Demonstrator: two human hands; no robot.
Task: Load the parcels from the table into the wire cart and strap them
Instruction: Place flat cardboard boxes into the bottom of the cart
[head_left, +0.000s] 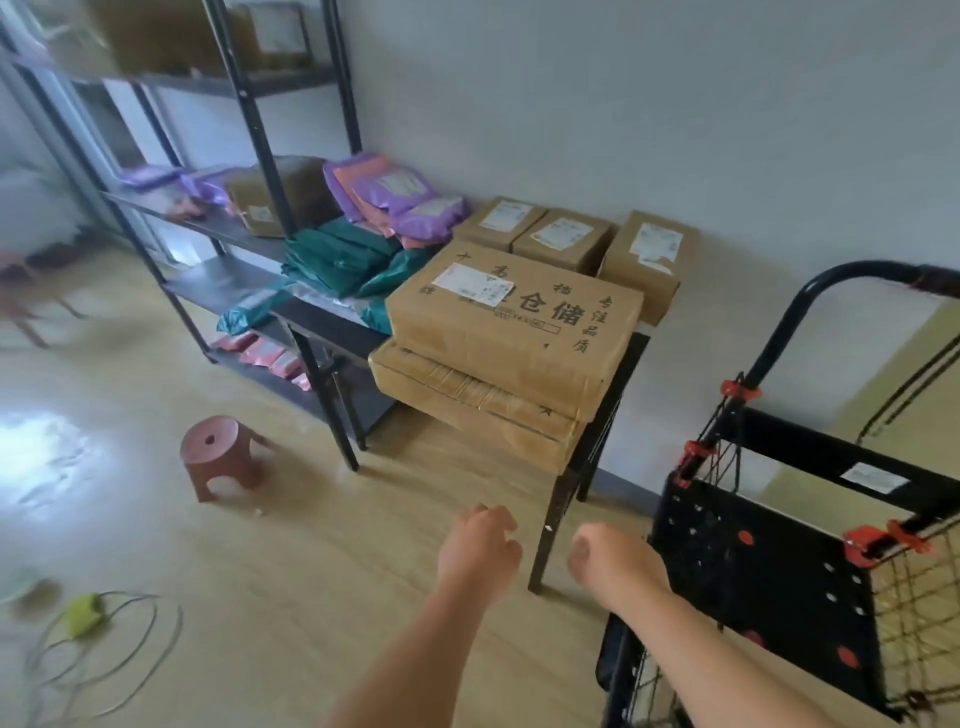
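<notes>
Two large flat cardboard boxes, the top box (511, 332) and the lower box (467, 410), are stacked on a black table (558, 499). Three smaller labelled boxes (563, 241) stand behind them against the wall. Green mailer bags (337, 257) and purple mailer bags (400, 200) lie at the table's left end. The black wire cart (769, 566) with red clips stands at the right, its basket holding nothing I can see. My left hand (480, 545) and my right hand (613, 564) reach forward below the table, fingers loosely curled, holding nothing.
A black metal shelf rack (244, 98) with boxes and mailer bags stands left of the table. A small pink stool (221, 454) sits on the wooden floor. A coiled cable with a green plug (85, 618) lies at lower left. A person's blurred figure (31, 218) is at far left.
</notes>
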